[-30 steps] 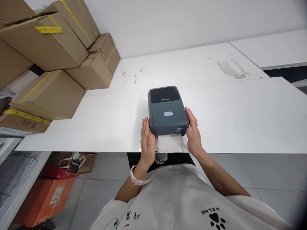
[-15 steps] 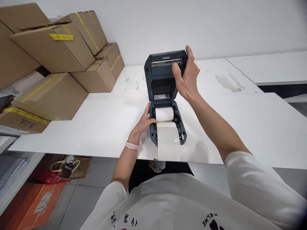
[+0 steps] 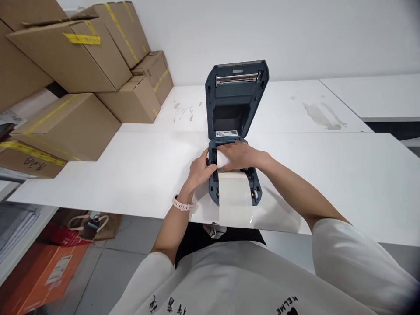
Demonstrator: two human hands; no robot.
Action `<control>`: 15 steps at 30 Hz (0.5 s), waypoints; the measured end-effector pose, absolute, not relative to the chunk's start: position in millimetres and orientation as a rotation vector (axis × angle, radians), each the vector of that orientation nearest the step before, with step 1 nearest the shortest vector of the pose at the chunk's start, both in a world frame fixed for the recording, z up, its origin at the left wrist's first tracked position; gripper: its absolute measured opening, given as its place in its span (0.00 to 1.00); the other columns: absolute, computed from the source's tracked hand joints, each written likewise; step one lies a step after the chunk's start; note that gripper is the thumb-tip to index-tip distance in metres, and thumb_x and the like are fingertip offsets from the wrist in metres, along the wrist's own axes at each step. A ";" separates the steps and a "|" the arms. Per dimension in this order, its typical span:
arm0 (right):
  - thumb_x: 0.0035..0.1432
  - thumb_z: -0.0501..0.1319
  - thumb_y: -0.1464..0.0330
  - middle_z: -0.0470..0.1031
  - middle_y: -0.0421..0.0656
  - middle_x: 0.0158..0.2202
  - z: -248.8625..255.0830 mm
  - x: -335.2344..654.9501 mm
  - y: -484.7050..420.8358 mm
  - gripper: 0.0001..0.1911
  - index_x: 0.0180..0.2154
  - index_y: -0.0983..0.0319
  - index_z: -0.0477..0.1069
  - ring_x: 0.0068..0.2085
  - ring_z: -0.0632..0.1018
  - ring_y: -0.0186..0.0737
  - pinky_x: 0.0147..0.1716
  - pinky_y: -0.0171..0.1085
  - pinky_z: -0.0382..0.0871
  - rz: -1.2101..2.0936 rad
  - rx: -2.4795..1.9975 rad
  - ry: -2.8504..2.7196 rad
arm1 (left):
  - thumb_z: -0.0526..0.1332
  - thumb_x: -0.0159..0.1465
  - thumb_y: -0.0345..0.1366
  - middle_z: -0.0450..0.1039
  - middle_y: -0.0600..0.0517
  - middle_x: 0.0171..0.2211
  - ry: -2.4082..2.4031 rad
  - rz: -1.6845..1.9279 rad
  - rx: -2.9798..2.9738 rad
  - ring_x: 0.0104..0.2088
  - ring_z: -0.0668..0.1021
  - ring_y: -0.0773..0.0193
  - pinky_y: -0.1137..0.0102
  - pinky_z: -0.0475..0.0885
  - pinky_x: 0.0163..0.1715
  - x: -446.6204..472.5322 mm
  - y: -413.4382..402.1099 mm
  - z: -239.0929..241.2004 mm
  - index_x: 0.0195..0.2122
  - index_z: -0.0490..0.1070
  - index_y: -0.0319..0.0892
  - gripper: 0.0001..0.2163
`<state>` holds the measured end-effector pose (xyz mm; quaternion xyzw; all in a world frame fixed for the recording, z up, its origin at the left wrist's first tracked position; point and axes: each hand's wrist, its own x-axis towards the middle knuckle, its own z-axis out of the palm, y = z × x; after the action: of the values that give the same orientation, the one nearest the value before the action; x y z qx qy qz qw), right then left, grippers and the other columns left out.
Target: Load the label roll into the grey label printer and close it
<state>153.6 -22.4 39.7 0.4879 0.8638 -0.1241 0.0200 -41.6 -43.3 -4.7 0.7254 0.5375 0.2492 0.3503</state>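
A dark grey label printer (image 3: 213,189) sits on the white table near its front edge, its lid (image 3: 238,98) tipped back and standing up by itself. Inside lies a white label roll (image 3: 222,160), partly covered by fingers. From it a pale label strip (image 3: 235,199) runs forward over the printer's front to the table edge. My left hand (image 3: 201,169) grips the printer's left side, thumb over the rim beside the roll. Reaching in from the right, my right hand (image 3: 241,155) is wrapped over the roll; its fingertips are partly hidden.
Cardboard boxes (image 3: 70,127) with yellow tape are stacked on the table's left. A white wall stands behind the table (image 3: 315,175). On the floor at lower left are an orange box (image 3: 49,275) and a paper bag (image 3: 110,225).
My right hand has let go of the raised lid and come down onto the label roll. The lid stays up. My left hand remains at the printer's left side.
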 end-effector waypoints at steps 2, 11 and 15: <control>0.54 0.68 0.55 0.80 0.55 0.54 39.2 153.8 -19.4 0.37 0.62 0.62 0.69 0.52 0.80 0.65 0.51 0.57 0.72 -0.470 1.506 2.687 | 0.56 0.57 0.34 0.69 0.55 0.26 1.382 0.660 1.855 0.28 0.71 0.60 0.67 0.63 0.31 -41.8 -43.4 -5.3 0.68 0.64 0.42 0.34; 0.44 0.76 0.54 0.75 0.50 0.61 41.7 253.0 -68.8 0.43 0.61 0.54 0.69 0.58 0.78 0.58 0.49 0.50 0.78 -1.431 1.918 3.134 | 0.57 0.60 0.37 0.72 0.54 0.29 1.323 0.660 1.779 0.29 0.72 0.60 0.67 0.64 0.32 -45.2 -43.4 -10.5 0.72 0.58 0.42 0.36; 0.44 0.77 0.57 0.77 0.54 0.57 2.4 294.9 -81.3 0.39 0.58 0.50 0.70 0.49 0.81 0.54 0.36 0.45 0.78 -1.765 2.536 2.750 | 0.57 0.60 0.36 0.72 0.54 0.29 1.309 0.670 1.776 0.28 0.71 0.61 0.67 0.64 0.31 -44.8 -43.1 -10.7 0.71 0.59 0.45 0.35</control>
<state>294.9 -81.3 2.4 0.5388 0.5843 -0.3750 -0.4771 -44.8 -43.1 -10.7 0.7039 0.5188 0.2655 0.4060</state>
